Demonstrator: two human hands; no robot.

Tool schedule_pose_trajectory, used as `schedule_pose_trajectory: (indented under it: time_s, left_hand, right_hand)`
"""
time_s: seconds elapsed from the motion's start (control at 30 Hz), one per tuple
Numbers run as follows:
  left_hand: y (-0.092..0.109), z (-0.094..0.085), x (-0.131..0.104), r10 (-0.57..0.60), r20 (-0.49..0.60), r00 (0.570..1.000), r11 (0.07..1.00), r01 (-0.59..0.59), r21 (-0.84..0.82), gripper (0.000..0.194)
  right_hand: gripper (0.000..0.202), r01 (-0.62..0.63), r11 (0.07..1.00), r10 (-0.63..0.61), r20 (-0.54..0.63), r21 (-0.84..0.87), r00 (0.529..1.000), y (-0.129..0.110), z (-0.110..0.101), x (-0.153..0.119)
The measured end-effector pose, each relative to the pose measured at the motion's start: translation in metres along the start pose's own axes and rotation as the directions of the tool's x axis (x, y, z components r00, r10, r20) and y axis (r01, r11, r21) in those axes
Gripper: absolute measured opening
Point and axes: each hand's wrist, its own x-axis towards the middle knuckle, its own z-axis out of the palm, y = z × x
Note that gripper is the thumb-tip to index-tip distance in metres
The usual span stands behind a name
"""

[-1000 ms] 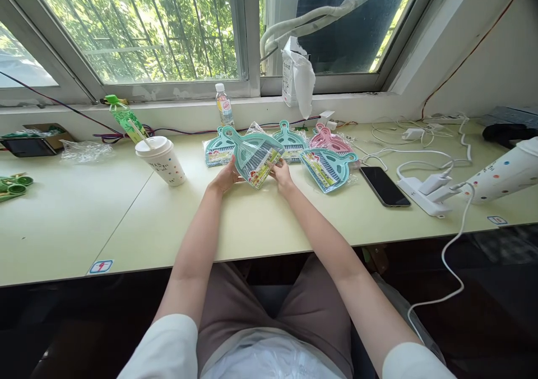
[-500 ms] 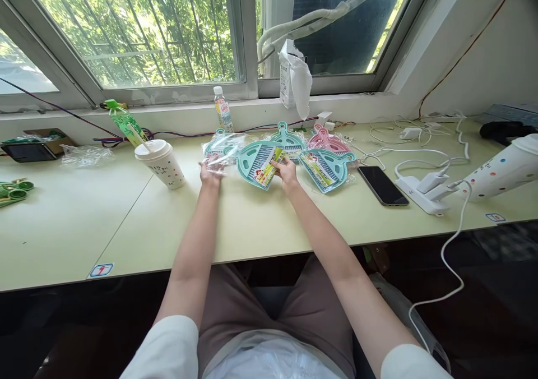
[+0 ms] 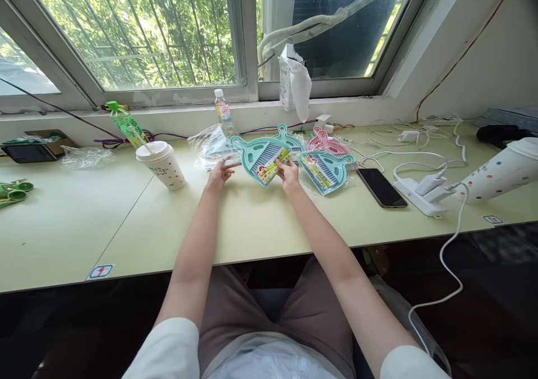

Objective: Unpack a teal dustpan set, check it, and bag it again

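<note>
palm-down, the left hand [image 3: 218, 175] reaches forward, fingers spread slightly.

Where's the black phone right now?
In the head view, the phone lies on the table, to the right, just left of the white power strip.

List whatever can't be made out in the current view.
All in the head view:
- Held teal dustpan: fine print on its label, too small.
- Right hand: some fingertips, hidden behind that dustpan.
- Green bottle: its base, hidden by the upright cup.
- Pink dustpan: its lower part, hidden by teal ones.
- Tilted cup: its far end, cut off by the right edge.
</note>
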Motion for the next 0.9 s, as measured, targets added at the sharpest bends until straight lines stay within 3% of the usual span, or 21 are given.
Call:
schedule_pose_trajectory:
  time_s: [0.07, 0.13, 0.4, 0.53, 0.7, 0.77, 0.83, 0.9]
  left_hand:
    - [0.002, -0.005, 0.001, 0.026, -0.063, 0.998, 0.996, -0.031, -0.083, 0.034]
    - [0.004, -0.008, 0.001, 0.007, -0.052, 0.999, 0.993, -0.013, -0.121, 0.033]
    - [0.000, -0.001, 0.000, -0.111, 0.169, 0.979, 0.993, 0.116, -0.019, 0.066]
    - [-0.003, 0.003, 0.000, -0.108, 0.171, 0.979, 0.993, 0.096, 0.074, 0.059]
    - [-0.010, 0.015, -0.010, -0.093, 0.340, 0.936, 0.985, 0.037, 0.167, 0.045]
    - [-0.014, 0.021, -0.014, -0.085, 0.316, 0.945, 0.983, 0.028, 0.181, 0.033]
    - [-0.017, 0.025, -0.013, -0.062, 0.223, 0.973, 0.987, 0.026, 0.161, 0.025]
    - [-0.018, 0.026, -0.010, -0.039, 0.118, 0.992, 0.993, 0.025, 0.115, 0.022]
  right_hand:
    - [0.025, 0.005, 1.000, -0.005, -0.001, 0.012, 1.000, 0.000, -0.001, 0.000]
    - [0.026, 0.007, 1.000, -0.007, -0.009, 0.009, 1.000, 0.000, -0.001, 0.001]
    - [0.023, 0.016, 0.999, -0.016, 0.006, -0.030, 1.000, 0.004, 0.000, 0.000]
    - [0.024, 0.016, 0.999, -0.015, 0.018, -0.038, 1.000, 0.003, 0.000, -0.001]
    - [0.020, 0.011, 0.998, -0.006, 0.082, -0.066, 0.997, 0.003, 0.002, -0.003]
    - [0.017, -0.001, 0.997, 0.011, 0.116, -0.082, 0.993, 0.005, 0.003, -0.005]
    - [0.012, -0.040, 0.996, 0.049, 0.116, -0.077, 0.992, 0.006, 0.005, -0.006]
    - [0.019, -0.076, 0.996, 0.079, 0.069, -0.039, 0.995, 0.005, 0.005, -0.005]
